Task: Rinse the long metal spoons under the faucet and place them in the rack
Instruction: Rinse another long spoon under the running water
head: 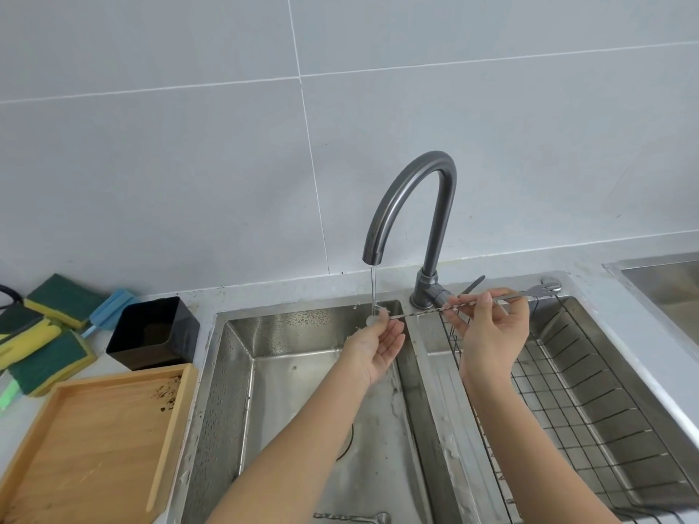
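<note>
A long metal spoon (446,310) is held level across the divider between the two sink basins, its small bowl under the water stream (373,289) from the faucet (412,206). The bowl end is pinched in the fingers of the left hand (378,344), palm upturned; the twisted shaft is gripped by the curled fingers of the right hand (491,327), the forked end projecting toward 3 o'clock. A second spoon (355,518) lies on the left basin (234,372) floor at 6 o'clock. The wire rack (590,402) sits in the right basin, directly below the right hand.

Risk: a wet, thin shaft is judged liable to slip and fall into the basin. The forked end lies near the faucet base, where it could catch. Open room is noted over the rack; the bench carries a black container (155,334), sponges (56,334) and a wooden tray (87,444) at 9 o'clock.
</note>
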